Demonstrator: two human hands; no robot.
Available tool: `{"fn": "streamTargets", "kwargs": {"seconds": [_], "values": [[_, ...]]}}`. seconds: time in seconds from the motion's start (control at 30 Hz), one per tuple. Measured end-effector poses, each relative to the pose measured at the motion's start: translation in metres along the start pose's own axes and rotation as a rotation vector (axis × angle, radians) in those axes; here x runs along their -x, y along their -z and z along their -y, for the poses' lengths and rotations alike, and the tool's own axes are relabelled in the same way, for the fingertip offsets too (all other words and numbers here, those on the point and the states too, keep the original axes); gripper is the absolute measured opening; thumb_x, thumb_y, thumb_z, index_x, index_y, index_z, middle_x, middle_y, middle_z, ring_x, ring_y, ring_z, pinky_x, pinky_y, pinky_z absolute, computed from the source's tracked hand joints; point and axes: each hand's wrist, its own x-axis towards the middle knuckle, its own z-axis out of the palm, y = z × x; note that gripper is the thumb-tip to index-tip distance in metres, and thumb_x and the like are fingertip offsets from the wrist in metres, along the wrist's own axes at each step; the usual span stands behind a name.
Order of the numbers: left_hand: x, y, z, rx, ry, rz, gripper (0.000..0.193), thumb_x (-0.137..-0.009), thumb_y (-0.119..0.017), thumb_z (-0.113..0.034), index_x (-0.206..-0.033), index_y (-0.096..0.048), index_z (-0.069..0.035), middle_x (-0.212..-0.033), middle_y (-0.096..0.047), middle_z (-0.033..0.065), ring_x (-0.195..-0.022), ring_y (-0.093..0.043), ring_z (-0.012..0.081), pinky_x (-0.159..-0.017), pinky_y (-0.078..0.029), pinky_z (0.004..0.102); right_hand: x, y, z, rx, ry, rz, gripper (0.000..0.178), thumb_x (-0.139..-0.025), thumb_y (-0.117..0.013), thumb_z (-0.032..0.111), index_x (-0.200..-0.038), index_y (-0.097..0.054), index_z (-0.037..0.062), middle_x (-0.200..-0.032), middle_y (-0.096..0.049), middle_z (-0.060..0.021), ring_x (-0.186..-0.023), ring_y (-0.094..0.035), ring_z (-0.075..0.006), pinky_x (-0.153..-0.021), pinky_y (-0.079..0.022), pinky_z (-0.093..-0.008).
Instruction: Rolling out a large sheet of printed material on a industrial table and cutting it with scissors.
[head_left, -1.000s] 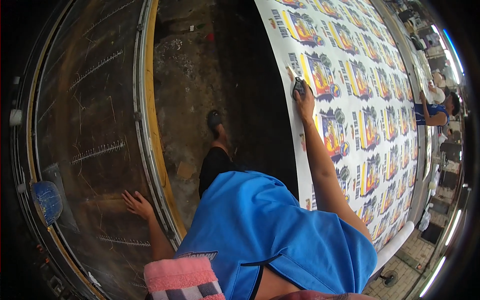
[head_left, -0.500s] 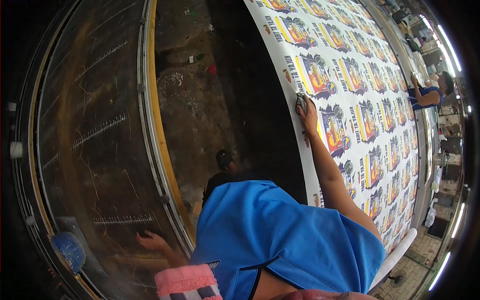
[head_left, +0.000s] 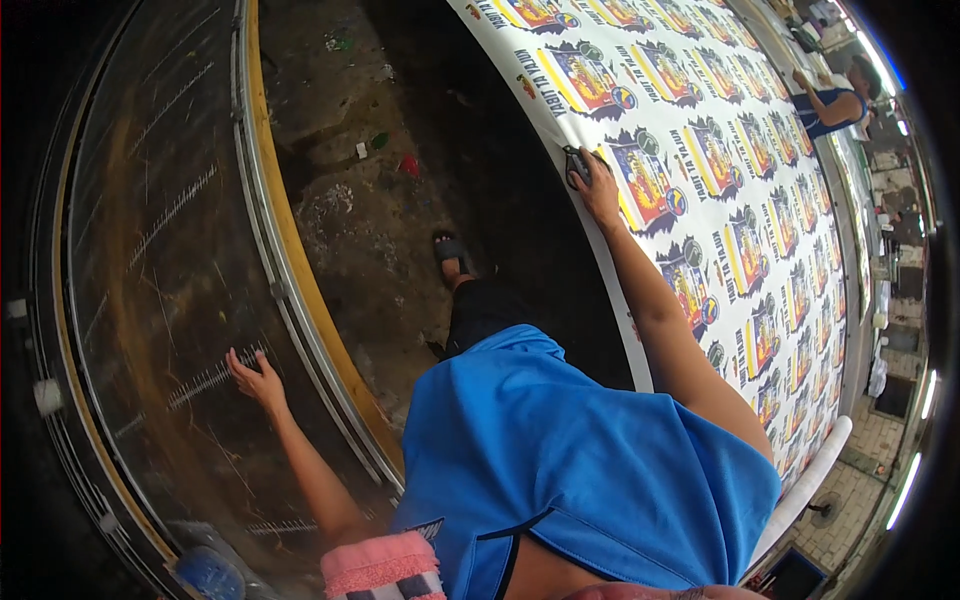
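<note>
A large white sheet (head_left: 655, 130) printed with repeated colourful designs spreads over the table on my right. At its near edge, my right hand (head_left: 600, 192) is closed around dark-handled scissors (head_left: 576, 166). The blades are hidden, so I cannot tell whether they are apart. My right arm stretches along the sheet's margin. Over on the other side, my left hand (head_left: 260, 382) is open and holds nothing, fingers spread above or by a dark table (head_left: 190, 290) with white ruled marks. Whether it touches that surface, I cannot tell.
Between the two tables runs a stained floor strip (head_left: 330, 230) with bits of scrap; my sandalled foot (head_left: 450, 248) stands there. A yellow-and-metal rail (head_left: 285, 230) edges the left table. A white roll (head_left: 805, 485) lies at the sheet's lower end. Another person (head_left: 838, 105) stands across the printed table.
My right hand has moved forward along the sheet's edge with the scissors. My left hand has swung forward over the dark table. My foot has come into view on the floor.
</note>
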Motion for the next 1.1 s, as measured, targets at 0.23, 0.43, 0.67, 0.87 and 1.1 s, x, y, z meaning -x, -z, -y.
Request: {"fn": "streamTargets", "kwargs": {"seconds": [0.23,0.43,0.67,0.87,1.1], "values": [[-0.148,-0.074,0.04,-0.193,0.352,0.149,0.066,-0.093,-0.06,-0.045,-0.149,-0.035,-0.02,-0.158,-0.031,0.008,-0.144,-0.029,0.0371,-0.108,-0.023,0.0686,-0.115,-0.051,0.011,-0.03,0.004,0.019,0.058,-0.085,-0.073,0.02,-0.138,-0.052,0.011,-0.124,-0.064,-0.0155,-0.125,-0.053,-0.0331,-0.107,-0.038,-0.0432],[-0.233,-0.144,0.032,-0.307,0.912,0.125,0.074,-0.096,-0.042,-0.058,-0.156,-0.025,-0.018,-0.164,-0.017,0.0118,-0.149,-0.015,0.0402,-0.112,-0.008,0.0721,-0.215,-0.095,0.021,0.032,0.078,-0.013,0.058,-0.085,-0.072,0.022,-0.138,-0.051,0.0101,-0.125,-0.064,-0.014,-0.126,-0.053,-0.0331,-0.108,-0.037,-0.0433],[-0.228,-0.156,0.011,-0.508,0.93,0.022,0.071,-0.098,-0.031,-0.057,-0.156,-0.025,-0.017,-0.164,-0.018,0.0128,-0.15,-0.014,0.0412,-0.114,-0.009,0.0686,-0.311,-0.14,0.039,0.055,0.067,0.006,0.055,-0.087,-0.07,0.023,-0.138,-0.051,0.0111,-0.129,-0.062,-0.0148,-0.132,-0.048,-0.0355,-0.111,-0.034,-0.046],[-0.229,-0.155,0.013,-0.603,0.96,0.051,0.069,-0.098,-0.031,-0.06,-0.155,-0.029,-0.021,-0.163,-0.022,0.0071,-0.149,-0.022,0.0353,-0.115,-0.014,0.0661,-0.393,-0.179,0.052,0.021,0.039,0.012,0.057,-0.086,-0.07,0.023,-0.138,-0.051,0.0118,-0.127,-0.063,-0.0149,-0.128,-0.051,-0.036,-0.108,-0.039,-0.0451],[-0.242,-0.156,-0.001,-0.824,0.784,-0.095,0.062,-0.099,-0.036,-0.056,-0.146,-0.043,-0.016,-0.148,-0.044,0.0144,-0.134,-0.044,0.0372,-0.109,-0.03,0.0623,-0.493,-0.225,0.065,0.046,0.079,-0.01,0.061,-0.084,-0.071,0.019,-0.141,-0.049,0.0133,-0.121,-0.065,-0.0152,-0.119,-0.056,-0.0372,-0.102,-0.044,-0.0442]]}}
